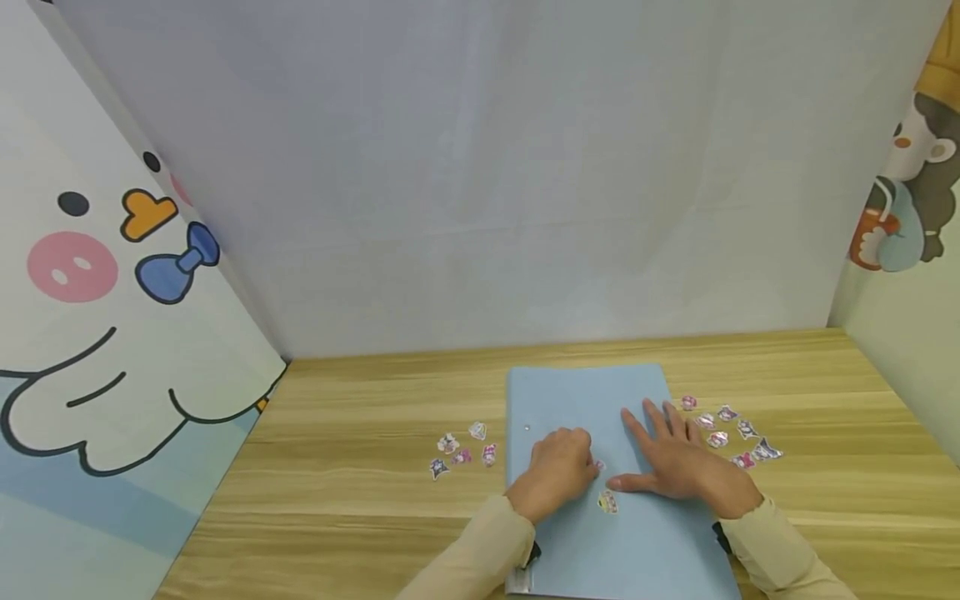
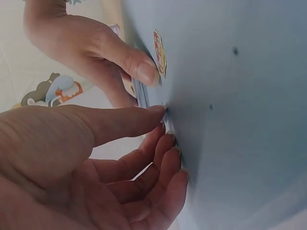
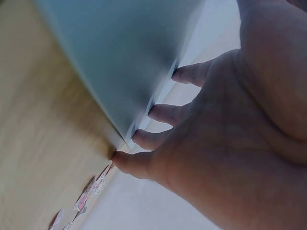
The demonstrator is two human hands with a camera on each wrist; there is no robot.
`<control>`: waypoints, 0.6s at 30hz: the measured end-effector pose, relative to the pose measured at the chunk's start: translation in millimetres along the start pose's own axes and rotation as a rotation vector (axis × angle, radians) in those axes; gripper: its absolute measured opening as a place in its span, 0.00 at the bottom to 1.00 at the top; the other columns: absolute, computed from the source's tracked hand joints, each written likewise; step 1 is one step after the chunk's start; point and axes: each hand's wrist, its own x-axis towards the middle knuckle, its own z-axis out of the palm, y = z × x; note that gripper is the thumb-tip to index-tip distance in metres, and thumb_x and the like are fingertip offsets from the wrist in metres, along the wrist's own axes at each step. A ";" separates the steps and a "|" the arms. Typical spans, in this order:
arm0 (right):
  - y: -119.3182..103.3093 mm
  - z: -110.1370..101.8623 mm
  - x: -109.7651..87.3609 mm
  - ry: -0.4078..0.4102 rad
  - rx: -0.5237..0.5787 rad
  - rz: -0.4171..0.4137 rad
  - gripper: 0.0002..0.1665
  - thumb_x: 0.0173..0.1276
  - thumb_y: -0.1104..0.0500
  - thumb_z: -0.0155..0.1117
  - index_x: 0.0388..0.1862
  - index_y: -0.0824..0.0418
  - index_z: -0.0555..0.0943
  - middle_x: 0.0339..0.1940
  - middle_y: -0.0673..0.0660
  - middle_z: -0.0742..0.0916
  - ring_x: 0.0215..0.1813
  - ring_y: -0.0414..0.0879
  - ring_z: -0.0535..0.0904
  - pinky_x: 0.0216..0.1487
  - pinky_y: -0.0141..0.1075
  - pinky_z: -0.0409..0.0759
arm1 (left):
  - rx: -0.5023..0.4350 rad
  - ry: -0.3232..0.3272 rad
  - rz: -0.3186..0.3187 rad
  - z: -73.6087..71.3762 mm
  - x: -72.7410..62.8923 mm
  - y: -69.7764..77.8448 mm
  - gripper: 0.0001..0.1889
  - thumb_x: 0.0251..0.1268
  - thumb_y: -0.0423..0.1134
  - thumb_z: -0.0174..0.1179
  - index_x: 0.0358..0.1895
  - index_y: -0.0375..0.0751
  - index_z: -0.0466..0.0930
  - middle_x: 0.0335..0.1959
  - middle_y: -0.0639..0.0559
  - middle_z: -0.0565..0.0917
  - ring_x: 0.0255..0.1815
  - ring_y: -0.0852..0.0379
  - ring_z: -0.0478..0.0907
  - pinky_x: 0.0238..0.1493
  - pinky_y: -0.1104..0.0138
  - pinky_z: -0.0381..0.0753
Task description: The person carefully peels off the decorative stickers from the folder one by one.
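Observation:
A light blue folder (image 1: 592,392) lies on the wooden table. My left hand (image 1: 557,468) is over its middle, with thumb and index finger pinching a small pink-and-white sticker (image 1: 599,465) at the folder's surface. In the left wrist view those fingertips mostly hide it. My right hand (image 1: 678,462) rests with fingers spread on the folder's right part, and its little finger (image 3: 129,163) reaches past the edge onto the table. Just below the two hands, a yellow-and-red sticker (image 1: 608,501) lies on the folder; it also shows in the left wrist view (image 2: 159,53).
Several loose cartoon stickers (image 1: 462,456) lie on the table (image 1: 360,500) left of the folder. Several more stickers (image 1: 717,439) are scattered to its right, close to the right hand. A pale cloth wall (image 1: 480,208) stands behind the table.

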 end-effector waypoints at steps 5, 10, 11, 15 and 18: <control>-0.4 0.0 0.3 -0.009 0.009 0.001 0.62 0.63 0.34 0.72 0.79 0.73 0.58 0.77 0.84 0.55 0.75 0.85 0.45 0.67 0.79 0.46 | -0.046 0.024 0.031 2.0 -1.8 -3.1 0.13 0.68 0.38 0.69 0.23 0.43 0.81 0.20 0.56 0.79 0.22 0.61 0.71 0.25 0.68 0.72; -0.9 0.0 0.4 -0.013 0.008 -0.003 0.62 0.64 0.34 0.72 0.79 0.73 0.58 0.77 0.84 0.55 0.75 0.85 0.45 0.66 0.79 0.46 | -0.125 0.085 0.073 0.3 -7.6 -9.2 0.10 0.67 0.34 0.69 0.27 0.41 0.81 0.21 0.55 0.80 0.22 0.62 0.72 0.25 0.70 0.72; -0.9 -0.1 0.5 -0.013 0.005 -0.004 0.62 0.64 0.34 0.72 0.79 0.73 0.58 0.77 0.84 0.55 0.75 0.85 0.45 0.66 0.79 0.46 | -0.143 0.103 0.083 -0.5 -9.1 -10.7 0.10 0.67 0.33 0.69 0.27 0.40 0.80 0.21 0.55 0.80 0.22 0.62 0.72 0.25 0.70 0.72; -0.8 -1.2 0.8 -0.021 0.003 0.003 0.62 0.64 0.33 0.71 0.79 0.72 0.57 0.77 0.83 0.55 0.76 0.84 0.45 0.67 0.79 0.46 | -0.204 0.152 0.106 -2.0 -13.8 -17.0 0.11 0.65 0.31 0.70 0.26 0.40 0.78 0.21 0.55 0.79 0.21 0.62 0.71 0.25 0.71 0.70; -0.4 -1.6 0.4 -0.024 0.007 0.006 0.62 0.64 0.33 0.71 0.79 0.72 0.57 0.77 0.83 0.55 0.76 0.84 0.44 0.67 0.79 0.46 | -0.248 0.154 0.092 -2.6 -15.8 -21.2 0.12 0.64 0.31 0.71 0.25 0.41 0.78 0.20 0.56 0.78 0.21 0.63 0.69 0.25 0.72 0.69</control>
